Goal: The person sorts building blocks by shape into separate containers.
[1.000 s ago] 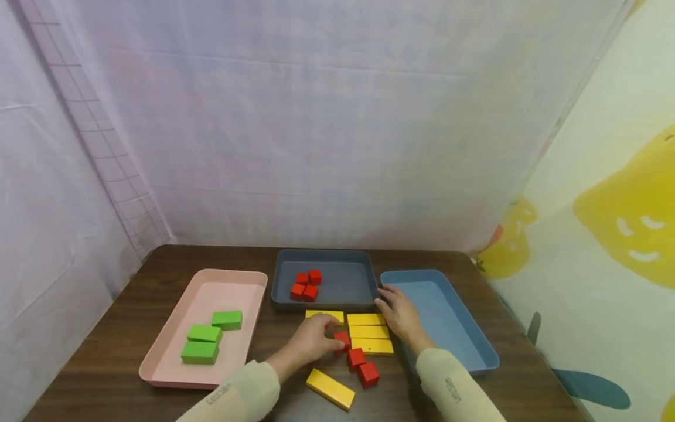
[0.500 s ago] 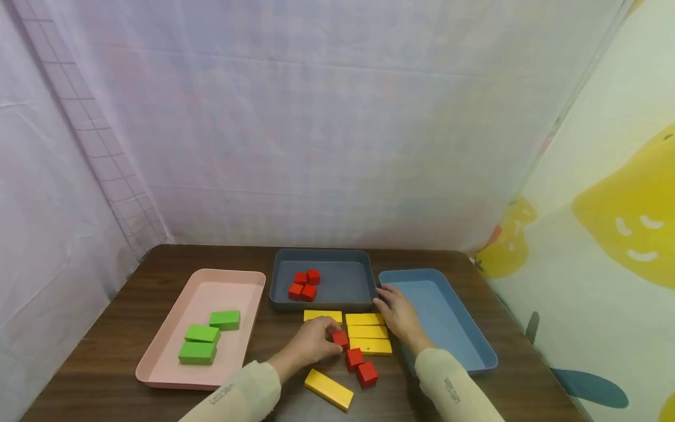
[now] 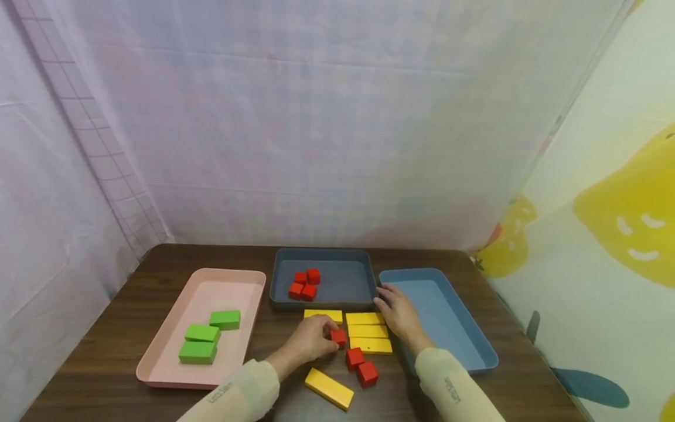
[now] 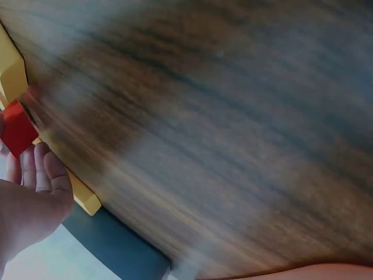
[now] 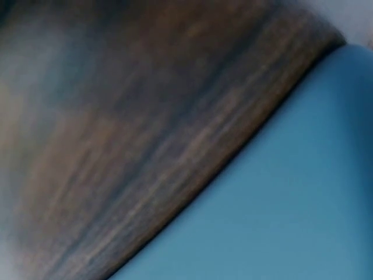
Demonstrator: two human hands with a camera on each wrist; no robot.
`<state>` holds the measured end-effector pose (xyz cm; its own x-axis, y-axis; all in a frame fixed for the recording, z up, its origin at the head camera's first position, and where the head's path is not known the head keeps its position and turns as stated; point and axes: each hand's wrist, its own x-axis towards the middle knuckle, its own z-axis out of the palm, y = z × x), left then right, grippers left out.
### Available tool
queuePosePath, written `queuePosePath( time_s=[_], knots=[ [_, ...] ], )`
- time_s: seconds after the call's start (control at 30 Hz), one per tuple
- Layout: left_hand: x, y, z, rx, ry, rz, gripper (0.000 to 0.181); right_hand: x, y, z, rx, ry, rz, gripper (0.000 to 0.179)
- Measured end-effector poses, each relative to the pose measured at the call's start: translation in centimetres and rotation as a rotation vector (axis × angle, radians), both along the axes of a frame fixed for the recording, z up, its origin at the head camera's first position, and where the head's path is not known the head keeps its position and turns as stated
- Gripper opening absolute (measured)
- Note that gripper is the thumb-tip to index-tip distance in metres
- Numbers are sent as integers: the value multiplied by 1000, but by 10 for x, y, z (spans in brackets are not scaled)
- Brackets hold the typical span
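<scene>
My left hand [image 3: 306,341] pinches a red cube [image 3: 338,337] between thumb and fingers, just left of three yellow blocks [image 3: 367,332] lined up side by side. In the left wrist view the same red cube [image 4: 19,129] shows at the fingertips, at the left edge. Another yellow block [image 3: 329,315] lies partly behind that hand. Two more red cubes [image 3: 355,358] sit on the table nearer to me. My right hand [image 3: 399,315], fingers extended, is by the near right corner of the dark grey tray [image 3: 348,281], overlapping the blue tray's [image 3: 437,310] left rim.
Several red cubes [image 3: 308,292] are inside the grey tray. On the left, a pink tray [image 3: 227,287] holds three green blocks [image 3: 198,353]. One yellow block [image 3: 329,389] lies slanted near the front of the brown table [image 3: 295,395]. A pale curtain [image 3: 316,146] hangs behind.
The red cube in my left hand has shifted slightly left and away from me, off the two other loose cubes. My right hand has stayed in place.
</scene>
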<state>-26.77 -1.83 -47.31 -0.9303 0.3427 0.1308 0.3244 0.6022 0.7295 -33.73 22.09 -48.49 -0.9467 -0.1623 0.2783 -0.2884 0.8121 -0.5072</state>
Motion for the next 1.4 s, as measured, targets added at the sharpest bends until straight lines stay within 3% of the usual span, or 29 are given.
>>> queuePosePath(
  time_s=[0.4,0.67,0.87,1.03,1.4],
  knots=[
    [-8,-2,8,9,81,36,29,-2,-1,-2,16,-7,-27,42],
    [-15,-3,23,27,58,75,30,-1,-1,-1,12,-12,-27,42],
    [-28,-7,37,41,37,102,26,0,-1,0,7,-17,-21,43],
    [-41,-13,48,45,40,165,26,0,-2,-1,0,-3,-2,42],
    [-67,-21,51,64,73,242,28,3,1,-2,-5,2,-8,42]
  ],
)
